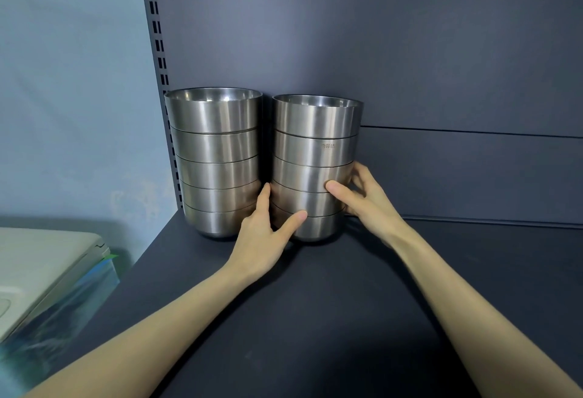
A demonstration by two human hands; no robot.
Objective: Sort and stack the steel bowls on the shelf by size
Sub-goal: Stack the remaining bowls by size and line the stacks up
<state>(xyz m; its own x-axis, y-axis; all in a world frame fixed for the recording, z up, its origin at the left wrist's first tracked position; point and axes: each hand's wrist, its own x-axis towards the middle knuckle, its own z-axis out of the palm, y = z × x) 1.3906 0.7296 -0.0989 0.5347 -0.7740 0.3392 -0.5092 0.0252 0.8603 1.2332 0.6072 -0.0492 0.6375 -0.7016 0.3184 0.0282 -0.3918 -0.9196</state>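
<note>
Two stacks of steel bowls are stood on the dark shelf [315, 318], side by side in its far left corner, against the back panel [378, 35] and beside the slotted upright [157, 35]. The wider stack [214, 145] is set on the left and the narrower stack [315, 132] just to its right (five bowls can be counted in each). Whether the two touch cannot be told through the shadow between them.

The narrower stack is clasped low down from both sides. The left hand [262, 233] is curled round its left flank, the thumb laid across the front of the lowest bowls and the fingers slipped between the stacks. The right hand [362, 199] is wrapped round its right flank, the thumb pressed on the front, the fingers curled round the far side. A pale box [38, 259] is seen below the shelf at far left.
</note>
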